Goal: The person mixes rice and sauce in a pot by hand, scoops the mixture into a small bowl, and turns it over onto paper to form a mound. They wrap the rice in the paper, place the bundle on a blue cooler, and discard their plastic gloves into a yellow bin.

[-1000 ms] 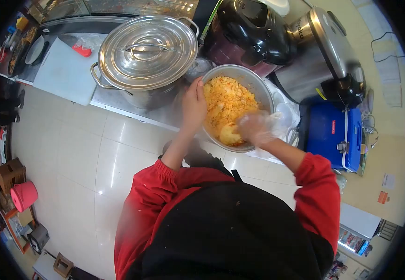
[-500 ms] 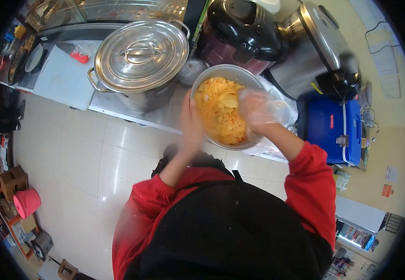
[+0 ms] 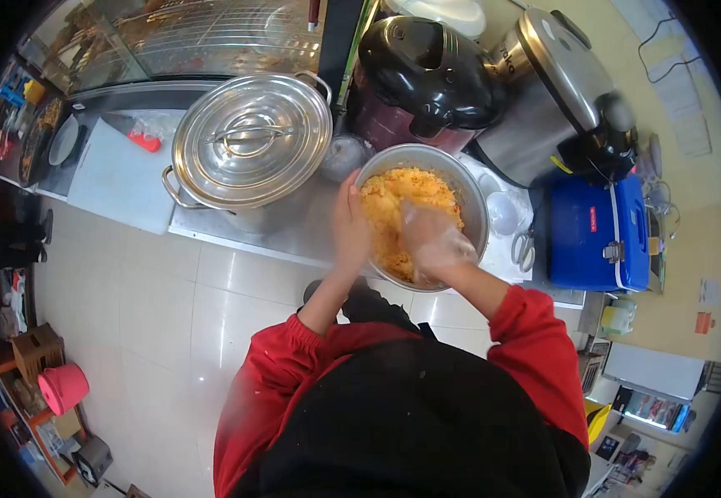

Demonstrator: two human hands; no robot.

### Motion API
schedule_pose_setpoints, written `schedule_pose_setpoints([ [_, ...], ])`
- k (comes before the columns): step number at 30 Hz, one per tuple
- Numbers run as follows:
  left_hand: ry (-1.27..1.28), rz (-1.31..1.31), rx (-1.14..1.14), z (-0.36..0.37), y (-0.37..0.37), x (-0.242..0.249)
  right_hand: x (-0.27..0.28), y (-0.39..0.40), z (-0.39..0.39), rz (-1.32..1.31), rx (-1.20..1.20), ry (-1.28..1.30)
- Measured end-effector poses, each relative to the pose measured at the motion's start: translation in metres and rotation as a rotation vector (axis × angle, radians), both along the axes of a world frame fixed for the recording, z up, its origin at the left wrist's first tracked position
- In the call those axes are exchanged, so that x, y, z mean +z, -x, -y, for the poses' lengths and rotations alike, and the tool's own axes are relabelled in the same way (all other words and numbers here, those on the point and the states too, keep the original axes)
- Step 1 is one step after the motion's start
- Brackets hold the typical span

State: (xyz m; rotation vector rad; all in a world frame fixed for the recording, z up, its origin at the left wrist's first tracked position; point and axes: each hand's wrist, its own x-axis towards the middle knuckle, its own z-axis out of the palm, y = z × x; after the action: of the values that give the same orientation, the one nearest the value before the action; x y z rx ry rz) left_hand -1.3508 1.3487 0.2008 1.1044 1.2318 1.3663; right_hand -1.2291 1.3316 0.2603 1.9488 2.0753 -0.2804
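A round metal bowl [image 3: 478,199] on the counter holds an orange-yellow, crumbly mixture that looks like seasoned rice [image 3: 414,181]. My left hand [image 3: 352,228] grips the bowl's left side, fingertips up at the rim. Inside the bowl is my right hand [image 3: 435,236], in a clear plastic glove, low over the food with its fingers curled downward. What it grips, if anything, is hidden by the glove and blur. Left of the bowl stands a big lidded steel pot [image 3: 252,141].
Behind the bowl are a black-topped cooker [image 3: 431,75] and a steel dispenser [image 3: 535,108]. Scissors [image 3: 524,251] and a small clear cup [image 3: 503,214] lie to the right, before a blue cooler box [image 3: 597,232]. A white cutting board [image 3: 119,178] sits far left.
The view has shifted, so the counter sits lower. My right hand has moved left and deeper over the food; a pale yellow, oval, spoon-like piece beside it no longer shows. My left hand stays at the bowl.
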Motion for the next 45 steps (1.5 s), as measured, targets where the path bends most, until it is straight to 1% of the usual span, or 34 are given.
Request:
schedule_pose_setpoints([
  [1,0.006,0.015,-0.005,0.000,0.000,-0.001,0.005,-0.004,0.009,0.002,0.000,0.032],
  [4,0.022,0.052,-0.019,0.002,0.001,-0.007,0.006,-0.034,0.030,0.070,-0.011,-0.126],
  [7,0.013,0.113,-0.034,0.000,-0.001,-0.010,0.020,-0.054,0.014,0.082,-0.226,-0.254],
  [10,0.019,0.131,-0.034,0.003,-0.001,-0.008,-0.009,-0.047,-0.011,0.057,-0.410,-0.307],
  [12,0.023,0.117,-0.025,0.005,-0.004,-0.008,-0.040,-0.033,-0.025,0.088,-0.276,-0.336],
  [13,0.024,0.105,-0.017,0.005,-0.004,-0.011,-0.047,-0.022,-0.031,0.102,-0.207,-0.353],
  [16,0.027,0.121,-0.008,0.002,-0.005,-0.012,-0.043,-0.002,-0.038,-0.055,-0.041,-0.205],
  [19,0.022,0.159,-0.008,-0.001,-0.005,-0.015,-0.045,0.018,-0.026,-0.095,-0.182,-0.128],
  [20,0.028,0.173,-0.004,0.000,-0.006,-0.018,-0.040,0.018,-0.019,-0.085,-0.129,-0.067],
  [22,0.029,0.127,-0.002,0.004,-0.002,-0.011,-0.013,0.020,0.001,-0.072,-0.035,0.060],
  [25,0.025,0.111,0.003,0.002,-0.003,-0.011,0.026,0.015,0.033,-0.017,0.053,0.050],
  [28,0.012,0.097,0.007,0.001,-0.003,-0.013,0.030,-0.019,0.052,0.129,0.264,0.021],
  [30,0.016,0.091,0.008,0.002,-0.003,-0.012,0.008,-0.055,0.055,-0.162,0.185,-0.131],
  [32,0.030,0.091,0.002,0.003,-0.002,-0.008,0.000,-0.052,0.046,-0.154,0.135,-0.136],
  [34,0.022,0.075,0.007,0.003,-0.002,-0.009,0.000,-0.009,0.021,0.160,0.113,-0.006],
  [36,0.012,0.064,0.010,0.003,-0.001,-0.010,-0.023,0.011,0.011,0.160,0.164,0.002],
  [40,0.015,0.065,0.005,0.002,-0.001,-0.013,-0.044,0.007,-0.018,0.100,0.211,0.029],
  [43,0.008,0.044,0.000,0.006,-0.001,-0.011,-0.034,-0.014,-0.045,0.065,0.130,-0.082],
  [45,-0.013,0.028,0.017,0.004,-0.001,-0.008,-0.060,-0.032,-0.055,0.093,0.086,-0.186],
])
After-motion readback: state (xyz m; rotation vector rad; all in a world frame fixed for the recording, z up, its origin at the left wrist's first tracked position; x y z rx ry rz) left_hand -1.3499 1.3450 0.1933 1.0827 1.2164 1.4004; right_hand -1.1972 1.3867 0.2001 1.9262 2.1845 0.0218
